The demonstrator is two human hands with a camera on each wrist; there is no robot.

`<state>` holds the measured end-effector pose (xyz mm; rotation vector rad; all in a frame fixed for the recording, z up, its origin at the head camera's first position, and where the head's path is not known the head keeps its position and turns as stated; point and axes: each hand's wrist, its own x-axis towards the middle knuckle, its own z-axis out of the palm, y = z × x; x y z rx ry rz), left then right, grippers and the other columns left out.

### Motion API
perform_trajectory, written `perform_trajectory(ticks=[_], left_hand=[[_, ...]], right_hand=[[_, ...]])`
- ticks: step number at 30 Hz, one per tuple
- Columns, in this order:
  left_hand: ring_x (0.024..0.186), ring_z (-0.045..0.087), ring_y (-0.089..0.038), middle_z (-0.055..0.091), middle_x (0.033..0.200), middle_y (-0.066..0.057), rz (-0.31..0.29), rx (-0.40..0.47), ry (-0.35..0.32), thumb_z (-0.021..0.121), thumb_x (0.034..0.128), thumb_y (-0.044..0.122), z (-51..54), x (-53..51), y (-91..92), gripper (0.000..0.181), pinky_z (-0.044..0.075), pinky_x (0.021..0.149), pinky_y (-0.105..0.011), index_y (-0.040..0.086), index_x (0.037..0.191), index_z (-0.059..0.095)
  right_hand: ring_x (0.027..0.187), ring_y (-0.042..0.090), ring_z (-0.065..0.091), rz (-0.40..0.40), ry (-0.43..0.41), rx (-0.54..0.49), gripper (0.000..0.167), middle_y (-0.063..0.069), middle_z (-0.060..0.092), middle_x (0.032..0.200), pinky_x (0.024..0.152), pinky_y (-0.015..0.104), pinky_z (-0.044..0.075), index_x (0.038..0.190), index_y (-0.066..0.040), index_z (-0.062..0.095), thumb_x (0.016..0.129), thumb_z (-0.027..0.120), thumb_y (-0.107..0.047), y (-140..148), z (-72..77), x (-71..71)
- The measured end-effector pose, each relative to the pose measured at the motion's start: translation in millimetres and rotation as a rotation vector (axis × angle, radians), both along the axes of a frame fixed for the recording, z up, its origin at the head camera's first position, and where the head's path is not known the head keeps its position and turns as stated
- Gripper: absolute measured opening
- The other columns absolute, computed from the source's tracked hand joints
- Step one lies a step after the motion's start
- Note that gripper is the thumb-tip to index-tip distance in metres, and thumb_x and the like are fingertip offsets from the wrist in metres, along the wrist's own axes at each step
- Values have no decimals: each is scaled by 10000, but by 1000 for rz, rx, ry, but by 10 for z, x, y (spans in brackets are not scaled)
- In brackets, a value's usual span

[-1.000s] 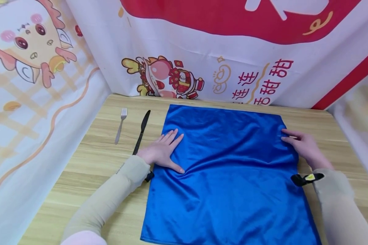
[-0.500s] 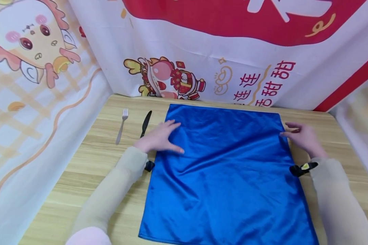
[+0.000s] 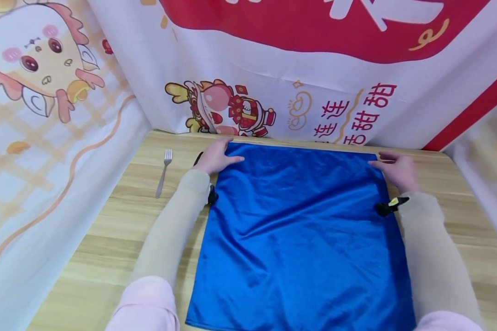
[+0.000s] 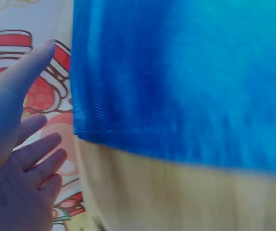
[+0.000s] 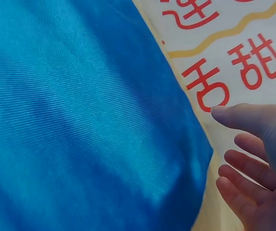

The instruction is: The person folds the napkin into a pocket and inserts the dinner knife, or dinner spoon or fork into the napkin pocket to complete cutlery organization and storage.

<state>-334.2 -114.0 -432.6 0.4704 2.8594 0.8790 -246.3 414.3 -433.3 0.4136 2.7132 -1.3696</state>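
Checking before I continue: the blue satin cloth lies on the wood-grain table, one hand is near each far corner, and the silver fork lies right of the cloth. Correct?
Not quite: the silver fork lies left, not right, of the blue satin cloth, as the head view shows. The rest is correct.

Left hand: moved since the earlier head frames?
Yes. Against the fork, the left hand moved farther from the wearer, from around handle-end level to tine level, now at the blue cloth's far left corner.
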Motion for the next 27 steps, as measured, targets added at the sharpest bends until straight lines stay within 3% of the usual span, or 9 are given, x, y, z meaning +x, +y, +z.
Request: perform_trajectory(ticks=[6, 15, 23, 27], left_hand=[[1378, 434, -350, 485, 1493, -187, 62, -44, 37, 667, 1010, 298, -107, -127, 46, 612, 316, 1153, -474, 17, 1508, 449], [1369, 419, -378, 457, 1491, -219, 94, -135, 79, 603, 1036, 193, -139, -166, 110, 514, 315, 1148, -498, 24, 1504, 473], [1345, 433, -386, 480, 1471, -205, 141, -151, 115, 629, 1023, 185, -134, -199, 142, 513, 332, 1140, -498, 46, 1497, 486], [1358, 423, -381, 460, 1500, -179, 59, -207, 117, 635, 1025, 302, -90, -122, 172, 559, 328, 1138, -522, 86, 1512, 469]], right_hand=[[1355, 438, 401, -38, 11, -26, 768, 255, 388, 1548, 1106, 569, 358, 1559, -23, 371, 978, 677, -422, -1, -121, -118], [1329, 436, 438, -101, 11, 9, 608, 282, 452, 1486, 1103, 560, 360, 1523, 14, 420, 1001, 667, -175, -27, -193, -211], [1276, 484, 443, -57, 6, 86, 650, 317, 437, 1455, 1063, 604, 385, 1522, 36, 396, 1019, 638, -296, -14, -207, -230], [1322, 511, 414, 45, 18, 140, 726, 326, 397, 1502, 1058, 636, 375, 1525, 35, 391, 1006, 638, -410, -43, -142, -177]])
